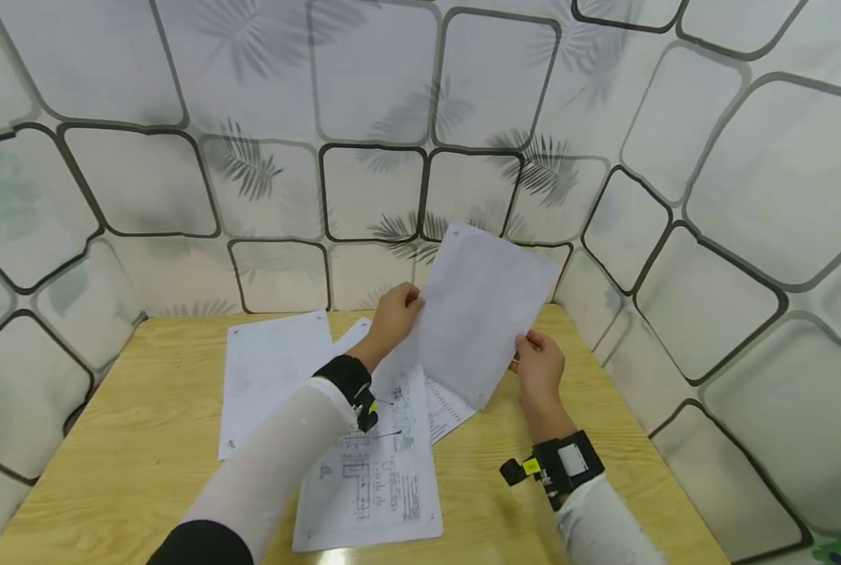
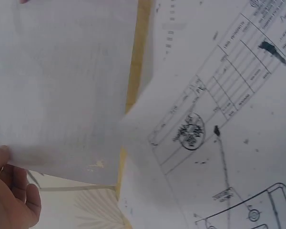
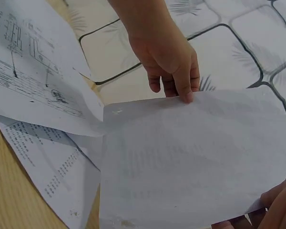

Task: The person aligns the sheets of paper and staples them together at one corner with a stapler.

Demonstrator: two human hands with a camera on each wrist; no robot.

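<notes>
Both hands hold a sheet of paper up at a tilt above the table. Its visible side looks blank, with faint print showing through in the right wrist view. My left hand pinches its left edge between thumb and fingers. On the opposite edge, my right hand pinches the sheet lower down. Beneath lies a printed drawing sheet with line diagrams, tables and a round stamp. A text sheet pokes out from under it, partly hidden.
Another pale sheet lies at the left, partly behind my left forearm. Everything rests on a yellow wooden table. Patterned curtain-like walls stand along the table's back and right sides.
</notes>
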